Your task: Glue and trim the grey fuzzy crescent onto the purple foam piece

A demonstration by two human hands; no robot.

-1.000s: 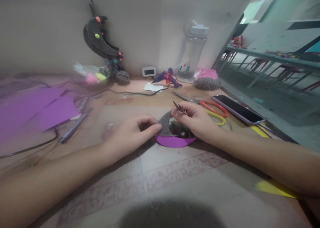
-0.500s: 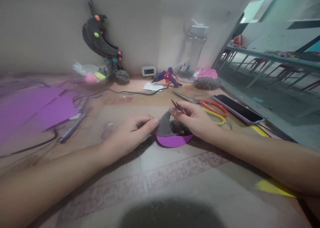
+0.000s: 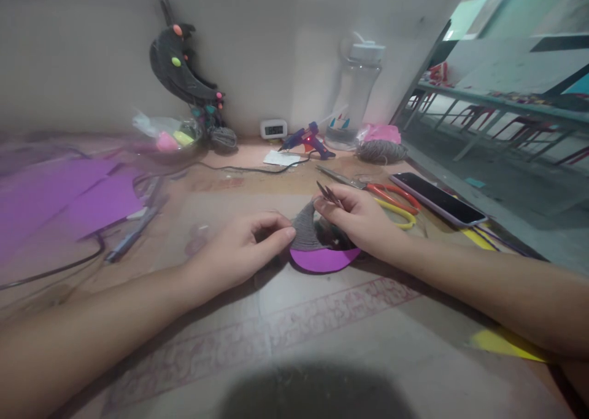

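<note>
A rounded craft piece (image 3: 324,259) with a purple paper edge stands out between my hands, just above the table. Grey yarn (image 3: 307,232) lies in close rows over its left side; the middle is dark and glossy. The thumb and fingers of my left hand (image 3: 257,241) pinch together at the left edge of the yarn. My right hand (image 3: 361,216) is closed at the upper right of the piece and hides part of it. From between its thumb and forefinger juts a dark tool (image 3: 328,193) with two narrow pointed tips, slightly apart.
Beyond my right hand lie orange-handled scissors (image 3: 396,195), a yellow handle loop (image 3: 405,215) and a phone (image 3: 437,198). A glue gun (image 3: 307,142), clock (image 3: 273,129), bottle (image 3: 356,94) and yarn ball (image 3: 381,150) stand by the wall. Purple sheets (image 3: 69,192) lie left.
My left hand and the craft piece have shifted slightly to the right. My right hand has barely moved and keeps its hold on the pointed tool.
</note>
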